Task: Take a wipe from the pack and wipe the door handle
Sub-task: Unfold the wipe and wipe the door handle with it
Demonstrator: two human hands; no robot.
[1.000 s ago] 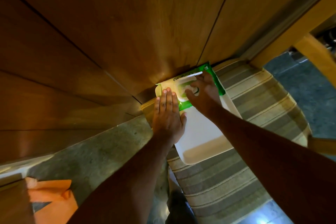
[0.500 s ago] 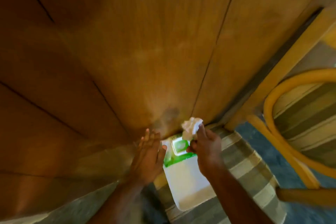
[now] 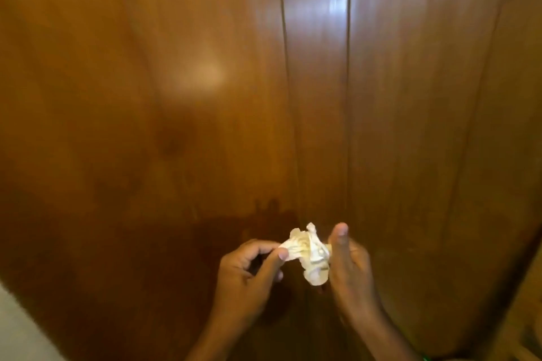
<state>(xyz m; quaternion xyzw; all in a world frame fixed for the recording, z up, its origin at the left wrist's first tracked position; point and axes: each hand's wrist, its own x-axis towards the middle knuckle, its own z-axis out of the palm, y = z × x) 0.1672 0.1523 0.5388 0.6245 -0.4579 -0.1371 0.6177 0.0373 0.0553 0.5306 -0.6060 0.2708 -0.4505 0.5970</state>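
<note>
A crumpled white wipe (image 3: 308,255) hangs between both hands in front of the brown wooden door (image 3: 205,97). My left hand (image 3: 249,275) pinches the wipe's left edge between thumb and fingers. My right hand (image 3: 350,267) holds its right side, thumb pointing up. No door handle shows in this view. The wipe pack is out of sight except for a thin green sliver (image 3: 425,358) at the bottom edge.
Vertical grooves (image 3: 348,97) run down the door panels, which shine with reflected light. A pale floor patch (image 3: 17,331) shows at the lower left. A lighter wooden frame (image 3: 525,316) stands at the lower right.
My right hand pulled the wipe from the pack and lifted it. My left hand left the pack and took the wipe's other edge. The view rose from the chair to the door.
</note>
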